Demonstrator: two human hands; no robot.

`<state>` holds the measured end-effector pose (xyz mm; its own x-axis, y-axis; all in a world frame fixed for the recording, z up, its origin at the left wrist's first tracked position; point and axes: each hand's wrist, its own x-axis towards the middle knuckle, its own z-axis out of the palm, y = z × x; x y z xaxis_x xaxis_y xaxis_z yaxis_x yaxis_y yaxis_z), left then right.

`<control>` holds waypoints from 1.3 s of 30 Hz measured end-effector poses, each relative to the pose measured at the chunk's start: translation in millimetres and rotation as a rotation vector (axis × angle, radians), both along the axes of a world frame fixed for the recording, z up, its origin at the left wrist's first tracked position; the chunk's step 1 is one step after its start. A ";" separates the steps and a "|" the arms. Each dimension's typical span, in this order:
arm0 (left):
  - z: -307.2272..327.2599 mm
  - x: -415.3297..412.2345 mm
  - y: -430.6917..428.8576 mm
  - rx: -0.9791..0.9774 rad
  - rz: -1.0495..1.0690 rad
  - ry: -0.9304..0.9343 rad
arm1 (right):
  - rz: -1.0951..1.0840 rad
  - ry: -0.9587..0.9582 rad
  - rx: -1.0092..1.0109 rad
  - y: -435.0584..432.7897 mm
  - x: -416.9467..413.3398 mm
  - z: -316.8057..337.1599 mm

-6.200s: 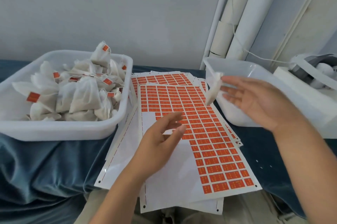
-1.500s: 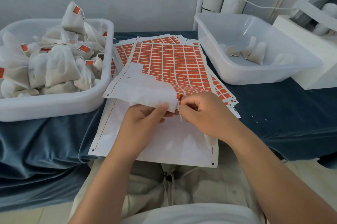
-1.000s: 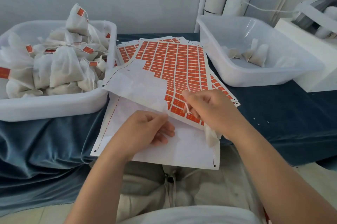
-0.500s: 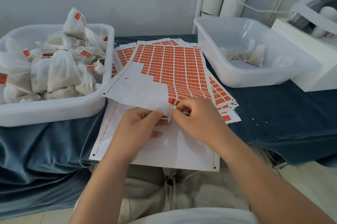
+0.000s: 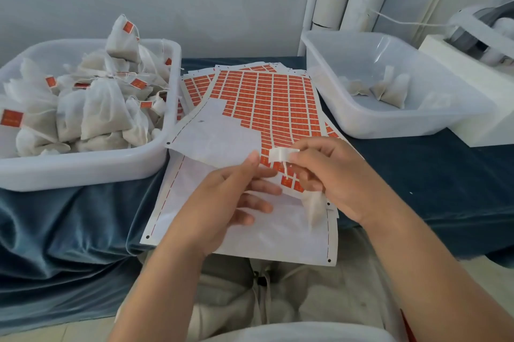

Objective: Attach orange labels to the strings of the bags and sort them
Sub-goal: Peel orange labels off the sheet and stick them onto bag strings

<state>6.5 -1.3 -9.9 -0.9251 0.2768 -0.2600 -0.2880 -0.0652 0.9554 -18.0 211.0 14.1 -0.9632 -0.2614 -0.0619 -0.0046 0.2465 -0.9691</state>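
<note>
My right hand (image 5: 333, 174) pinches a peeled label (image 5: 281, 154), its white back facing me, between thumb and forefinger. A thin string (image 5: 285, 168) hangs from the label, and a small white bag (image 5: 313, 206) dangles under the same hand. My left hand (image 5: 222, 202) holds the lifted near edge of the top label sheet (image 5: 267, 108), thumb on top, fingers beneath. That sheet carries rows of orange labels, with its left part peeled bare.
A white bin (image 5: 83, 163) at the left is heaped with labelled bags (image 5: 97, 102). A clear bin (image 5: 389, 124) at the right holds a few unlabelled bags (image 5: 389, 90). More label sheets (image 5: 194, 88) lie below, on blue cloth (image 5: 431, 174). A white machine (image 5: 478, 63) stands far right.
My right hand has pulled a label free of the sheet and lifted it to the right. My left hand still holds the raised sheet edge. The bag stays under my right hand.
</note>
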 end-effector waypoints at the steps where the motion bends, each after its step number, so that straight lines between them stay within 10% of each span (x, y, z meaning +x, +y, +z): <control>1: -0.1 1.9 5.4 0.059 0.062 0.015 | 0.028 0.009 -0.002 -2.9 0.9 -1.0; 14: 4.0 10.9 20.9 0.244 0.580 0.129 | 0.087 0.100 -0.093 8.0 5.6 13.6; 24: 3.3 19.5 33.1 0.032 0.354 0.414 | -0.047 0.403 0.067 -7.5 35.5 37.7; 39: -0.6 19.3 26.4 -0.126 0.090 0.545 | -0.133 0.318 0.130 -4.9 25.4 30.4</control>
